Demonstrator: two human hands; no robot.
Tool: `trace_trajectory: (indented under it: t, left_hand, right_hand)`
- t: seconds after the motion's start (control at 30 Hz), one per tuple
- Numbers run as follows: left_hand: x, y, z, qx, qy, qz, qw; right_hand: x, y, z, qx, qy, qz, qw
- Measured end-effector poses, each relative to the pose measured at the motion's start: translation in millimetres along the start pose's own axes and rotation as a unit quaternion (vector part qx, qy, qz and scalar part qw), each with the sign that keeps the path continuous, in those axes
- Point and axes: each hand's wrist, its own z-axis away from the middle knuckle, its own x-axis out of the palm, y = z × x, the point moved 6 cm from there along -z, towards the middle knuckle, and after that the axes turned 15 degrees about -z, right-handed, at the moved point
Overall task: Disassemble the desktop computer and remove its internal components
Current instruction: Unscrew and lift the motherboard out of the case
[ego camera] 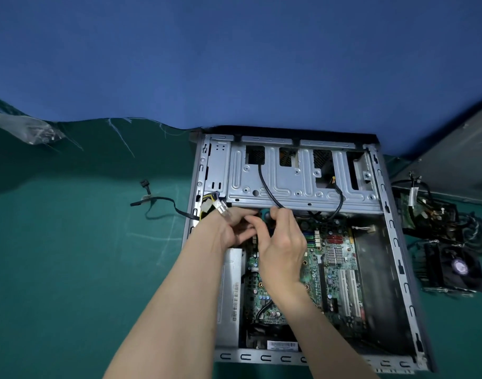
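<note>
An open desktop case [393, 231] lies on its side on a green table, its green motherboard [335, 272] exposed. A silver drive cage [289, 184] spans the case's far end, with black cables [264, 184] running over it. Both my hands work close together at the cage's near edge, above the board's upper left. My left hand [231, 231] has its fingers curled around something small there. My right hand [283, 242] pinches a small part beside a teal piece [265, 214]. What either hand holds is hidden by the fingers. A white power connector [215, 207] with yellow wires sits just behind my left wrist.
A black flat cable [157, 203] lies on the green mat left of the case. Removed parts sit to the right: a cooler with fan [456, 269] and a bundle of cables and boards [431, 212]. A grey panel [458, 160] leans at far right. A clear bag [29, 129] lies far left.
</note>
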Motion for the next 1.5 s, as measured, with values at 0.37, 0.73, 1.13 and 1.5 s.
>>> trace_trajectory:
  t: [0.37, 0.73, 1.13, 1.5]
  left_hand:
    - [2.2, -1.7, -4.7, -0.002, -0.008, 0.093, 0.996]
    - [-3.2, -5.4, -10.7, -0.041, -0.015, 0.118, 0.992]
    - [-16.5, -5.7, -15.9, -0.008, 0.031, 0.144, 0.989]
    - [-16.9, -3.9, -11.2, -0.008, 0.04, 0.088, 0.995]
  right_hand:
    - [5.2, -8.0, -1.8, -0.06, -0.026, -0.012, 0.998]
    - [6.5, -7.1, -2.4, -0.029, -0.043, -0.058, 0.997]
    - [16.2, -13.5, 7.5, -0.059, -0.095, -0.088, 0.99]
    - [18.8, -13.7, 2.6, -0.076, -0.101, -0.076, 0.989]
